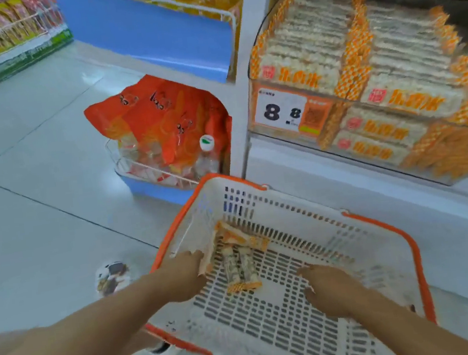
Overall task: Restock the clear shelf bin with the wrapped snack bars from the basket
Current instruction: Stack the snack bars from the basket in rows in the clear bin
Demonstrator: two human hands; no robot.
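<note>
Reaching left hand (186,274) inside basket (383,220) rim.

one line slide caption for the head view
Both hands reach into the basket for the last snack bars.

Both hands are down in the white basket (302,198): left hand (184,276) seems to pinch a wrapped snack bar (207,263), right hand (331,286) rests on the slotted floor, clear shelf bin (371,161) nearly full.
</note>
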